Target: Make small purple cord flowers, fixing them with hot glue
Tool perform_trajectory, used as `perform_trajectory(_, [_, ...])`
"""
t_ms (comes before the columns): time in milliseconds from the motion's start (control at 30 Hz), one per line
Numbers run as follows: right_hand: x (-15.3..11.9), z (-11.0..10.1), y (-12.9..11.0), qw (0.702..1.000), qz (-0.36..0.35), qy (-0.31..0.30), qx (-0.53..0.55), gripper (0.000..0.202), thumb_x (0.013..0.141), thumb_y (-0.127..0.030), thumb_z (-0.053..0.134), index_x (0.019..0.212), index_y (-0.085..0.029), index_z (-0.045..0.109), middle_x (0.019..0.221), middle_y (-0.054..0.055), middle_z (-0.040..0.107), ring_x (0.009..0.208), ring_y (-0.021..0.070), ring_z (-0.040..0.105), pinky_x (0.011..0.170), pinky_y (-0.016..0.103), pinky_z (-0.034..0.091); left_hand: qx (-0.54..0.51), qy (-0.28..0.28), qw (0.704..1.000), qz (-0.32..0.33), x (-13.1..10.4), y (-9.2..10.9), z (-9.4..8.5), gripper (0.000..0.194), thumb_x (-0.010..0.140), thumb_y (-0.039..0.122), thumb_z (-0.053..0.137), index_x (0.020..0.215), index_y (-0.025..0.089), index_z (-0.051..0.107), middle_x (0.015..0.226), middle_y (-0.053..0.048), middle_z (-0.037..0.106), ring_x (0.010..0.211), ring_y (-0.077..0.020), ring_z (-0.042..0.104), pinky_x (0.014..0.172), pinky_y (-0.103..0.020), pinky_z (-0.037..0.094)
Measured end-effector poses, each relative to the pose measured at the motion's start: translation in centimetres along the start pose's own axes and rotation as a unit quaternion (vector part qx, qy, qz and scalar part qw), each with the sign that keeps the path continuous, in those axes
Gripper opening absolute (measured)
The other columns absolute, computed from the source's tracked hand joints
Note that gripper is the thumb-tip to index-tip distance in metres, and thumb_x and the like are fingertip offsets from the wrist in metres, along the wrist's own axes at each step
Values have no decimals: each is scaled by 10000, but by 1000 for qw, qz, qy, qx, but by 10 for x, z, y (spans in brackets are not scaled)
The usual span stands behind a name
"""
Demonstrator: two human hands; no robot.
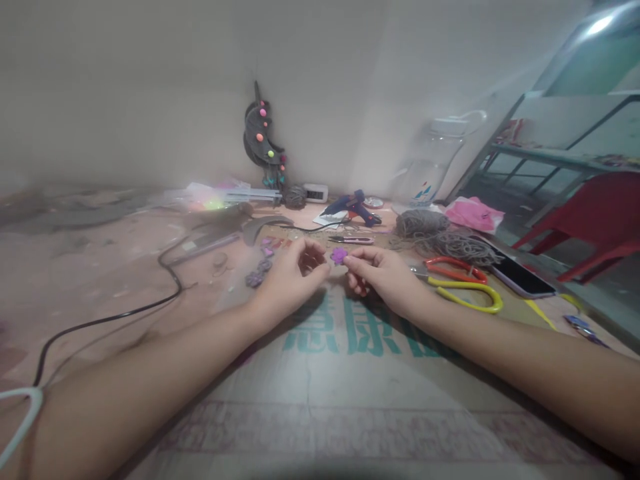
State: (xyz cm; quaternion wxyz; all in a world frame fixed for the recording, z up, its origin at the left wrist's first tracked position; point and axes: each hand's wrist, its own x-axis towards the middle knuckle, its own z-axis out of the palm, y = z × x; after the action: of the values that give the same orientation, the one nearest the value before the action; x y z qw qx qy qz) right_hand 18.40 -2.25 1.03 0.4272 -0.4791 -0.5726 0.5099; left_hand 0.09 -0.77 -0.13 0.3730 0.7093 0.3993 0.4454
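Note:
A small purple flower (339, 255) is pinched between the thumb and forefinger of my right hand (380, 273), above the printed board (310, 380). Just left of the flower is my left hand (295, 273), its thumb and fingers curved with a gap between them and nothing visible inside. The left fingertips are close to the flower but apart from it. Beside my left hand, several small purple and grey flower pieces (259, 273) lie on the board's left part.
Beyond my hands are thread snips (351, 240) and a blue glue gun (353, 207). Red and yellow-handled scissors (470, 293), grey yarn (425, 223) and a phone (523, 273) lie right. A black cable (115, 319) curves left. A bottle (435, 163) stands behind.

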Motion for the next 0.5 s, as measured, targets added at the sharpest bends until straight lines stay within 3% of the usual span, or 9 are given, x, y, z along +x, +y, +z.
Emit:
perform_trajectory(133, [0,0,-1,1000,5,8,-5,319,765,-475,697,778,-174,590,508,-51,584,427,70,528,429,179,399,81,-11,995,58,-5,5,0,168,835,291,618,921,174,533,890,-28,587,781,-144,567,700,-269,461])
perform_trajectory(300, [0,1,0,1000,-1,-1,-18,311,789,-464,675,775,-163,600,499,-51,585,416,61,521,420,168,388,163,-21,977,139,-6,4,-3,147,884,306,592,947,179,629,946,-50,634,895,-173,572,788,-296,450])
perform_trajectory(500, [0,2,0,999,7,0,-33,255,808,-417,661,794,-168,608,487,-53,590,398,64,520,405,171,381,153,-3,981,116,-2,6,-6,128,884,255,574,860,177,673,841,-35,665,823,-174,586,747,-299,455])
